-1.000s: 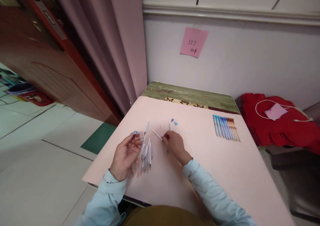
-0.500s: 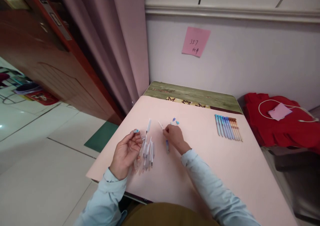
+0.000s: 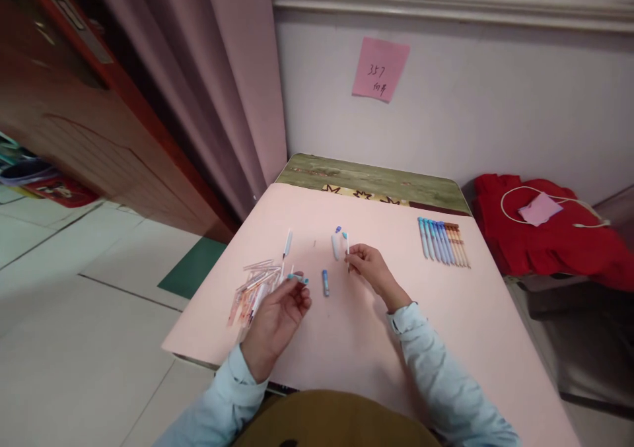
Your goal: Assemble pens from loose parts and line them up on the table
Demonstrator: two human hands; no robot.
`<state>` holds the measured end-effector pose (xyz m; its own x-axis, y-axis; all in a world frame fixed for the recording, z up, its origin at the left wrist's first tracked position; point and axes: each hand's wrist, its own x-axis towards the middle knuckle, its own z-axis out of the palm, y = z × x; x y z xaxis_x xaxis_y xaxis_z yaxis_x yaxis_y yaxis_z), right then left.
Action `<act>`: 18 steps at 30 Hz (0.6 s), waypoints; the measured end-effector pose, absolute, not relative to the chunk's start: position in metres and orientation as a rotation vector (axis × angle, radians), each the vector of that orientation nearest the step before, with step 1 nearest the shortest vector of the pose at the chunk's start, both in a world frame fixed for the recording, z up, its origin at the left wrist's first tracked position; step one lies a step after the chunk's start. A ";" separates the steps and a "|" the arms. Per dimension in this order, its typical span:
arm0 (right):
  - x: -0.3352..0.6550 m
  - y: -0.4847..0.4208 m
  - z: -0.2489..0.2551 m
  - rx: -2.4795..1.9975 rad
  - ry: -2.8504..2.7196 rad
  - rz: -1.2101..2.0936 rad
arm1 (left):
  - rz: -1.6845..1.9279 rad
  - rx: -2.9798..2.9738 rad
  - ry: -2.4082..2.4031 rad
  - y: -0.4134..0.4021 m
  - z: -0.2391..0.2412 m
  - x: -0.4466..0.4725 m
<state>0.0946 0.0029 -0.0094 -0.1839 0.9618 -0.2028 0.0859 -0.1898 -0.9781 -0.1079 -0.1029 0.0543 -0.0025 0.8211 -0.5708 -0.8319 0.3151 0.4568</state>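
Observation:
My left hand (image 3: 276, 325) pinches a small light-blue pen part (image 3: 303, 280) between thumb and fingertips, above the edge of a loose pile of pen parts (image 3: 247, 295). In my right hand (image 3: 372, 270) is a thin white pen refill (image 3: 347, 243), held nearly upright with its dark tip down. A pale pen barrel (image 3: 335, 247) lies just left of it, near a purple-blue cap piece (image 3: 339, 229) and a turquoise one (image 3: 344, 235). Between my hands lies a short blue pen section (image 3: 325, 282). Behind the pile rests another slim pale part (image 3: 288, 242).
Blue, purple and brown pens (image 3: 443, 242) lie side by side at the right of the pink-covered table (image 3: 396, 341). A red cloth (image 3: 584, 249) with a white cable is beyond the right edge. A wooden door (image 3: 113, 143) and curtain stand left.
My right hand has moved right with the white refill, turning it more upright. My left hand has shifted right with the light-blue part, and the pale barrel and pile show more fully.

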 end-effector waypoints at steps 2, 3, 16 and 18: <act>0.089 0.005 -0.009 -1.320 -1.320 1.439 | 1.231 -0.045 0.910 -0.106 0.049 -0.096; 0.087 0.005 -0.009 -1.320 -1.337 1.417 | 1.209 -0.061 0.924 -0.107 0.047 -0.092; 0.101 -0.012 -0.010 -1.399 -1.123 1.139 | 1.249 -0.059 0.898 -0.093 0.049 -0.099; 0.106 -0.018 -0.014 -1.431 -1.162 1.173 | 1.266 -0.050 0.885 -0.088 0.051 -0.102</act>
<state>0.1063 -0.0180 -0.0136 0.1000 0.9878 -0.1197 0.1105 -0.1305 -0.9853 -0.1018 -0.0885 0.0506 0.0267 0.8009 -0.5983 -0.8368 0.3453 0.4249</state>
